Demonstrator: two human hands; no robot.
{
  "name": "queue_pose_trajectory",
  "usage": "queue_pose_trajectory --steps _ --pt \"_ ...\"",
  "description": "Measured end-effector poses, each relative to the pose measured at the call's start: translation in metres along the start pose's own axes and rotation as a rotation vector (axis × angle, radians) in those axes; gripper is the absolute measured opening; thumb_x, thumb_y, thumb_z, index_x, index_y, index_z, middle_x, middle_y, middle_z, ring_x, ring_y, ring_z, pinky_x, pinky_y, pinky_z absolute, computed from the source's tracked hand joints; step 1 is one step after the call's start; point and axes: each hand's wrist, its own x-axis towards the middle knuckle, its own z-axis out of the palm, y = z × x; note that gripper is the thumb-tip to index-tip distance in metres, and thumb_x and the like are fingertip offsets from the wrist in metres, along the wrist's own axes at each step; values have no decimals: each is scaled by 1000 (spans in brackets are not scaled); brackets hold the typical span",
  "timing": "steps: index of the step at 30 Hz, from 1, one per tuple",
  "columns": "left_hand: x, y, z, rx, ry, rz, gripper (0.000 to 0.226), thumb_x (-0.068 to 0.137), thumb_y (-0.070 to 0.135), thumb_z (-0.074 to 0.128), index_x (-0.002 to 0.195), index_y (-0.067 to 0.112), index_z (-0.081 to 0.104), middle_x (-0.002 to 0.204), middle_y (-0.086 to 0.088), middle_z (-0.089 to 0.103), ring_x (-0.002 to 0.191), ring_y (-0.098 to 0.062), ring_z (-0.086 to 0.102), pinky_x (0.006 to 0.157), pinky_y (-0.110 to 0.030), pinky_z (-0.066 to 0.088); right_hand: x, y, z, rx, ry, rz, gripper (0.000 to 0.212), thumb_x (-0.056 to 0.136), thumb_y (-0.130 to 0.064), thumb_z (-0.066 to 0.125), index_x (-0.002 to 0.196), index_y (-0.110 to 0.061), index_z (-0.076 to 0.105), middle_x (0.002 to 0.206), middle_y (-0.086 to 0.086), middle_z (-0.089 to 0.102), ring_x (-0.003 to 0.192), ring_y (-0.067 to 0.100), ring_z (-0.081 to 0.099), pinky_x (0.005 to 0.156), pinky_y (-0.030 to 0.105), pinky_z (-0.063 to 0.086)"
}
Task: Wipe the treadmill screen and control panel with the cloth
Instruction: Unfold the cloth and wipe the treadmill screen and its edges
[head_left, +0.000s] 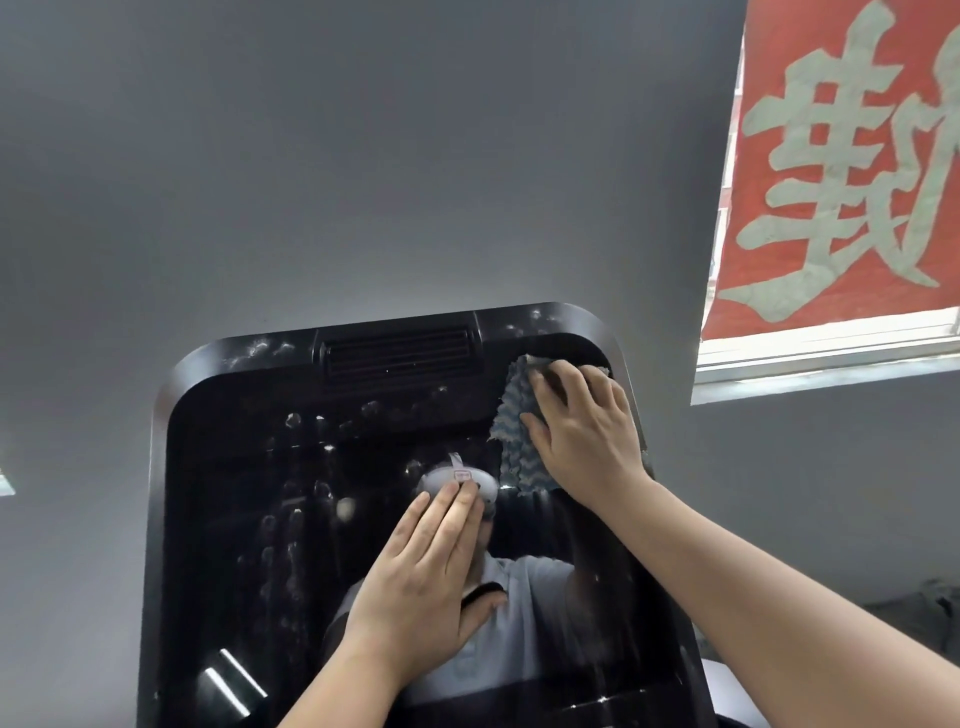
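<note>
Cloth (517, 431), blue-white, at screen's (270, 519) upper right corner | right hand (587, 431), fingers spread, presses it flat | left hand (421, 587), fingers straight, rests on glass, grasping nothing | dust smears left side.

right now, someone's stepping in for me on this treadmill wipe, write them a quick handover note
Right hand: fingers spread, pressing the cloth flat against the screen's upper right corner.
Left hand: flat and open on the middle of the screen, steadying it.
Done: no patch looks plainly clean yet.
Left: white smudges and streaks show across the left and centre of the screen and along the top edge by the vent. The control panel is not in view.
</note>
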Motion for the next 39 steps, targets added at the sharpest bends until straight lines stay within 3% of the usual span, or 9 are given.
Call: queue_pose_trajectory --steps 6,9,15,22,25,28,32,39 --pt "0 0 1 2 16 2 83 102 65 32 152 -2 33 163 -18 27 152 -29 22 119 -46 24 2 -24 12 71 13 150 57 102 -45 40 146 -8 44 141 18 45 131 39 41 118 54 26" --pt "0 1 1 -4 15 -5 83 101 64 34 151 -1 35 162 -17 29 152 -28 24 119 -46 24 4 -24 16 101 -1 140 59 102 -45 41 146 -6 42 144 18 40 135 39 37 116 53 30" --pt "0 1 1 15 13 -3 84 101 64 35 152 -2 33 162 -17 29 152 -29 24 120 -46 23 -7 -18 15 83 19 111 52 95 -43 44 134 -9 51 127 10 48 117 32 42 106 45 35" --pt "-1 0 4 33 0 5 85 102 64 33 154 -4 29 163 -18 25 153 -29 21 122 -46 20 -85 -8 1 63 57 -16 48 92 -27 53 137 -9 56 124 11 57 112 32 48 105 45 40" --pt "-1 0 3 29 -3 5 85 102 64 30 154 -3 26 165 -17 22 153 -29 18 122 -46 18 -142 -11 -10 84 -12 -59 54 87 -20 56 140 -8 55 126 11 57 117 32 50 108 48 40" --pt "-1 0 3 25 -12 3 86 102 65 30 155 -3 26 165 -17 21 153 -29 18 123 -46 17 -176 -14 -17 82 -75 -81 57 91 -23 53 145 -4 47 145 13 50 138 35 42 113 51 34" --pt "-1 0 2 31 -14 7 87 102 65 29 156 -3 22 166 -17 18 154 -29 15 124 -46 15 -146 -16 -6 78 -138 -57 57 102 -32 40 149 0 35 160 17 27 150 35 19 120 50 22" --pt "-1 1 2 61 -27 13 86 102 64 29 154 -5 25 164 -19 23 153 -31 18 125 -47 14 -36 -3 12 92 -162 5 58 107 -38 26 154 -3 25 164 15 14 153 29 3 125 45 9"
